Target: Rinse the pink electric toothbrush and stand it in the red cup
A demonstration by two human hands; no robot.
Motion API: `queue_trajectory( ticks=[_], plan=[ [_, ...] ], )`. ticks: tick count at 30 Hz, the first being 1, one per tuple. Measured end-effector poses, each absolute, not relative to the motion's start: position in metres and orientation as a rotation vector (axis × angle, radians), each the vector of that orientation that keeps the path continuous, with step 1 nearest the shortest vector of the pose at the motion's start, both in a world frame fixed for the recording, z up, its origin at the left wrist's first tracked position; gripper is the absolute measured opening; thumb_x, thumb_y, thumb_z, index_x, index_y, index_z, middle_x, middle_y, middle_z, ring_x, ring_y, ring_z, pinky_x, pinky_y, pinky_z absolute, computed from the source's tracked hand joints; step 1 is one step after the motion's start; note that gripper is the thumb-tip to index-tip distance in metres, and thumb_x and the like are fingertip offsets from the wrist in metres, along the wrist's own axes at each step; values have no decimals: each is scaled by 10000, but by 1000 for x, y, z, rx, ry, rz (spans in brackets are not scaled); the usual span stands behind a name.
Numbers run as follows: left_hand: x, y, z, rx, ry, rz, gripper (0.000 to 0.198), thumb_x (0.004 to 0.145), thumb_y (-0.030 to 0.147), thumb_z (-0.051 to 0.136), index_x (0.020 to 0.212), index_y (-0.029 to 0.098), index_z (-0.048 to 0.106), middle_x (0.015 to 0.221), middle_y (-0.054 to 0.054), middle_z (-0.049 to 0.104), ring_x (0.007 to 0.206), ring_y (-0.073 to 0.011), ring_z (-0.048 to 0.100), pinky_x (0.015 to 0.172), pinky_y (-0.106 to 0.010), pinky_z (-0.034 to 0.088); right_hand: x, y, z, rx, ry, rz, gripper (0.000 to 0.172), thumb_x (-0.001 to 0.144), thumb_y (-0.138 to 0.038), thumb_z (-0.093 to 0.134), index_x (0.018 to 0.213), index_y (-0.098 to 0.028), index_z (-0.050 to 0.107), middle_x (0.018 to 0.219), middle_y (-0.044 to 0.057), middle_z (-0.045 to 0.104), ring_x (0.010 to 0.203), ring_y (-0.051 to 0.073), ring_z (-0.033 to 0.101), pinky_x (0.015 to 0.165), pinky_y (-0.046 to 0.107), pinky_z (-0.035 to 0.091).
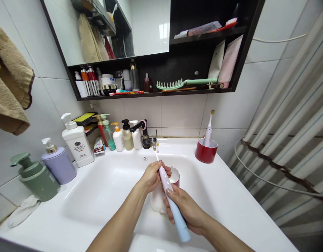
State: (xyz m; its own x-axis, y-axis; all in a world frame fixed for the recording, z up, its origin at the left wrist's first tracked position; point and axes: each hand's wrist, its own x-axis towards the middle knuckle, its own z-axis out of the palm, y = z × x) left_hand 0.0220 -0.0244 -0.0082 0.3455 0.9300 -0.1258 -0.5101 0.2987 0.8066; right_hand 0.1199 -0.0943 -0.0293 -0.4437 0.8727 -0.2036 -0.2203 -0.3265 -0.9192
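Left hand (151,176) and right hand (183,204) gripped toothbrush (175,206) above sink (98,189), handling apparently midway, release not yet done.

Behind the grip, a red cup (177,180) is partly hidden by the right hand (186,205) and toothbrush (176,210); beneath, a pale object (156,202) is too covered to identify. Left of the grip, a towel (11,77) is edge-cropped and fine print on a white bottle (78,141) illegible.

Hands (186,207) over the sink (106,189), toothbrush (175,207) in them. Cup (175,175) in the sink, just behind them. Faucet (145,138) beyond the hands; pump bottles (77,143) to their left; second toothbrush (208,135) in a holder (206,154), beyond and right.
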Motion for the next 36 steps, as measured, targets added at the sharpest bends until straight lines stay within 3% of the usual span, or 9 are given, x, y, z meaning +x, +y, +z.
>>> queue_trajectory(
  ticks=[3,8,11,16,21,26,31,36],
  plan=[
    [20,-23,-4,759,732,1180,142,678,247,435,640,116,473,579,-54,548,497,-107,513,538,-245,398,122,-83,-20,-907,-1167,1711,246,695,-416,371,732,-174,355,575,-28,436,437,54,419,442,203,353],
    [17,-17,-13,1016,1003,1449,65,601,137,489,666,143,488,622,-22,538,554,-94,488,594,-230,371,132,-35,3,-1094,-1277,1049,292,704,-400,334,894,-179,330,747,21,491,629,93,481,581,216,386],
    [21,-22,-28,1436,1067,1346,96,560,104,492,625,170,518,643,-18,532,630,-126,475,661,-258,343,137,-10,-4,-1211,-1320,931,315,677,-412,354,852,-153,389,731,37,509,641,114,475,562,220,373],
    [20,-32,-48,1852,1060,1070,212,454,26,522,566,206,534,654,-14,505,732,-190,447,762,-316,277,138,0,-36,-1382,-1429,815,289,628,-420,407,598,-143,481,527,0,485,504,111,427,468,219,314],
    [21,-28,-54,1993,1059,984,169,497,38,493,471,205,488,699,-36,508,781,-216,437,757,-325,279,139,-1,-48,-1469,-1527,762,291,628,-399,415,567,-136,524,522,17,524,514,124,458,478,221,312],
    [40,-5,-36,2007,976,1036,196,490,12,500,476,207,491,724,-25,514,818,-207,430,784,-301,271,156,18,-30,-1529,-1518,652,317,661,-386,372,687,-124,548,643,56,580,600,150,505,532,233,347],
    [71,41,-3,1888,900,1154,267,447,-53,523,422,207,469,673,-5,510,876,-184,417,824,-249,256,180,51,0,-1596,-1412,493,378,684,-367,364,960,-131,469,927,93,546,856,189,483,690,258,345],
    [94,80,8,1953,983,1160,266,456,-47,527,409,197,433,642,-4,499,893,-181,417,818,-250,271,193,71,5,-1676,-1339,396,353,737,-340,330,1001,-132,435,1009,106,492,933,186,439,767,309,325]
  ],
)
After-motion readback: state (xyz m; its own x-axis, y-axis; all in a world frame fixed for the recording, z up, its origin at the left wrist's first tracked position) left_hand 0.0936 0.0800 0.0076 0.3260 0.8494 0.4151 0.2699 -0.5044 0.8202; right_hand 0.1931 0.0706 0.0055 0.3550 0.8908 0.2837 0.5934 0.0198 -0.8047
